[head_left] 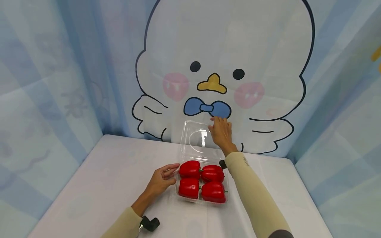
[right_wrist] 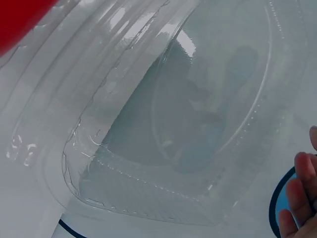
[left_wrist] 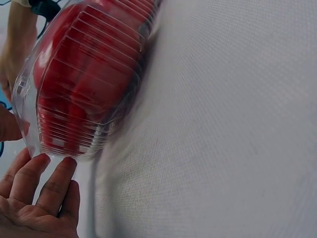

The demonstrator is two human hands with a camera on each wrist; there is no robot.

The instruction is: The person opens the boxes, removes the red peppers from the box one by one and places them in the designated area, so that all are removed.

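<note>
Several red bell peppers point(head_left: 212, 173) with green stems fill a clear plastic clamshell box point(head_left: 198, 200) on the white table. Its clear lid point(head_left: 193, 142) is raised and tilts back from the far edge. My left hand point(head_left: 162, 178) is at the box's left side, fingers extended. In the left wrist view the fingertips point(left_wrist: 67, 162) meet the ribbed end wall, and the thumb point(left_wrist: 10, 126) is at the rim. My right hand point(head_left: 221, 132) is by the lid's upper right corner. In the right wrist view its loosely bent fingers point(right_wrist: 298, 196) show apart from the lid, holding nothing.
The white tabletop point(head_left: 89, 185) reaches back to a curtain point(head_left: 253, 39) printed with a cartoon bird. Curtains also hang at both sides. Dark camera mounts point(head_left: 150, 223) are strapped to the wrists, over beige sleeves.
</note>
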